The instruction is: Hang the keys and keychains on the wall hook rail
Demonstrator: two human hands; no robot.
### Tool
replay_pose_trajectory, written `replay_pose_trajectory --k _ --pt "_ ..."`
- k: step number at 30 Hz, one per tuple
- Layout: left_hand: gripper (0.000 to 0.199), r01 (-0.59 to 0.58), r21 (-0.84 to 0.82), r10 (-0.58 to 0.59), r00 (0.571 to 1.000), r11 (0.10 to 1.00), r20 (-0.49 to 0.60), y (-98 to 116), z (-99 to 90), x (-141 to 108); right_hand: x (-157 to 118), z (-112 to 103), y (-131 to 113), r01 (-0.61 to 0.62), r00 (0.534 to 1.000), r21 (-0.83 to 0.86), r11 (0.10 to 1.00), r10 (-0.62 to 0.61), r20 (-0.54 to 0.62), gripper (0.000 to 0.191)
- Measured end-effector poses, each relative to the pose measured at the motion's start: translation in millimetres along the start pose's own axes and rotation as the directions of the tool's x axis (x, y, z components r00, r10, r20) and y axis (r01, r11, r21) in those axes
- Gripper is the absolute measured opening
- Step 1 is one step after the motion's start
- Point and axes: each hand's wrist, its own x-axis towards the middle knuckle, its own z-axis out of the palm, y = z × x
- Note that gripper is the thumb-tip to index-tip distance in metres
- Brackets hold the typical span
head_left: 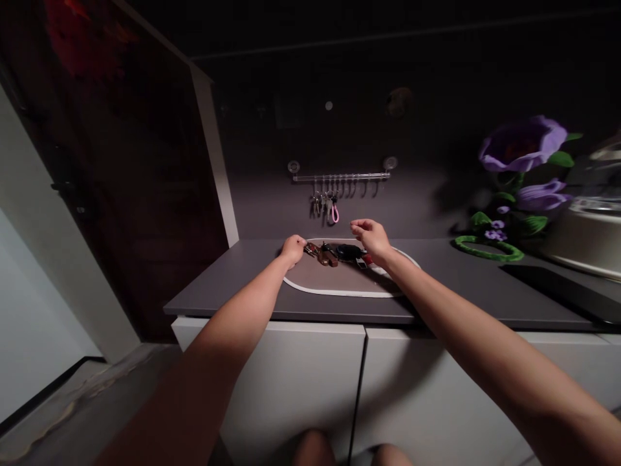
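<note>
On the grey counter lies an oval mat (pixel 334 281) with a white rim, bearing a row of keys and small items: a brown piece (pixel 328 259), a black key case (pixel 348 252) and a bit of red at its right. My left hand (pixel 293 251) is closed at the mat's left edge, its fingertips beside the leftmost keys (pixel 311 248); what it grips, if anything, is too small to name. Raised above the mat's right part, my right hand (pixel 370 235) has thumb and fingertips pinched together, and nothing can be made out between them.
A clear hook rail (pixel 342 177) on the back wall holds several hanging keys (pixel 323 203) and a pink loop (pixel 335 213). Purple flowers (pixel 524 145) with a green ring base (pixel 489 248) stand right, near a pale domed appliance (pixel 592 236). White cabinet doors (pixel 301 382) are below.
</note>
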Motion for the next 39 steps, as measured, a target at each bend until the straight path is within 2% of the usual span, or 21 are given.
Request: replay_pose_trajectory --k 4,7,11,14,20,25,29,35,39 --pt "0.013 0.046 -0.077 -0.046 0.999 0.996 -0.003 -0.5 -3.5 2.6 -2.9 -1.9 0.0 0.016 1.0 -0.037 0.999 -0.016 -0.01 0.02" --pt "0.012 0.108 -0.236 -0.103 0.994 0.966 0.03 0.1 -6.4 5.1 -2.9 -2.5 -0.8 0.032 0.999 -0.092 0.995 -0.034 -0.018 0.02" --pt "0.009 0.225 -0.481 -0.224 0.973 0.847 0.06 6.0 -11.8 6.5 -2.4 -4.3 -1.3 0.053 0.997 -0.205 0.977 -0.063 -0.042 0.019" --pt "0.005 0.247 -0.591 -0.255 0.964 0.768 0.072 11.0 -16.6 6.3 -1.9 -5.5 -0.1 0.109 0.992 -0.32 0.941 -0.124 -0.029 0.019" --pt "0.007 0.244 -0.694 -0.253 0.963 0.678 0.092 19.2 -24.8 3.5 -1.3 -5.1 3.0 0.263 0.962 -0.482 0.836 -0.264 0.068 0.021" --pt "0.005 0.267 -0.778 -0.221 0.961 0.568 0.169 29.0 -27.5 -2.2 1.4 -7.1 7.0 0.347 0.934 -0.543 0.764 -0.331 0.131 0.025" --pt "0.006 0.257 -0.773 -0.185 0.966 0.58 0.183 42.3 -26.5 -4.7 5.3 -12.0 9.5 0.39 0.916 -0.574 0.72 -0.364 0.167 0.028" --pt "0.01 0.234 -0.738 -0.069 0.966 0.633 0.248 71.8 -18.0 -0.3 7.7 -17.1 6.1 0.41 0.91 -0.513 0.754 -0.381 0.166 0.029" --pt "0.01 0.253 -0.751 -0.032 0.955 0.61 0.296 90.0 -5.0 2.4 8.2 -18.0 2.8 0.404 0.914 -0.41 0.818 -0.375 0.152 0.029"
